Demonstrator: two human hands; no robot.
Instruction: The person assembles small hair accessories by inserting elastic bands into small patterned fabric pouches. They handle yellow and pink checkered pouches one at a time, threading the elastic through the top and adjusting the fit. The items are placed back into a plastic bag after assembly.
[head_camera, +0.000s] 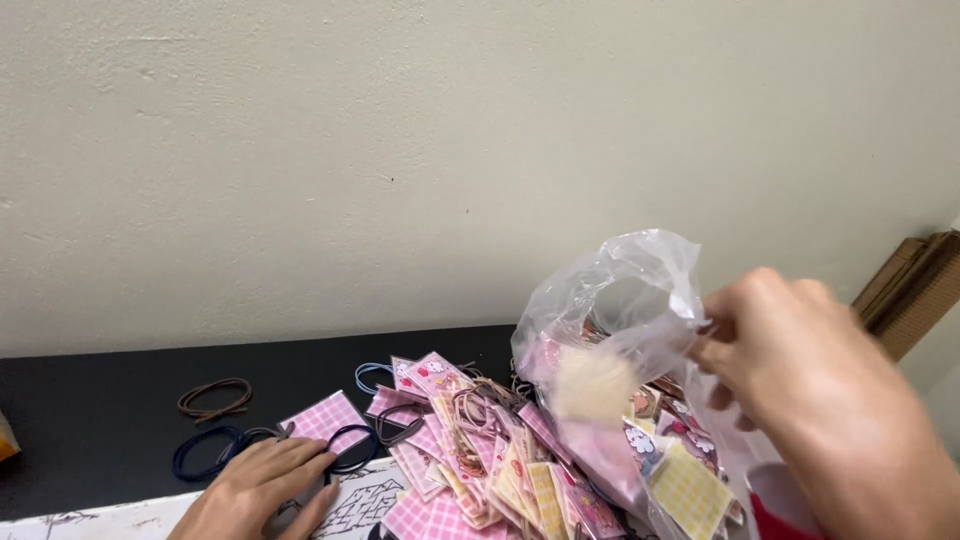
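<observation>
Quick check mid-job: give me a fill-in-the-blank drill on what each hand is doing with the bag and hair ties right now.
1. The right hand holds up a clear ____ bag.
2. The left hand rests flat on the ____ table.
3. The loose hair tie lying apart at the far left is ____.
4. The checked cards near the left hand are ____ and white.

Missing words: plastic; black; brown; pink

Bare black tabletop (90, 420) far left; card pile (470, 450), plastic bag (610, 330) crowd right.
</observation>
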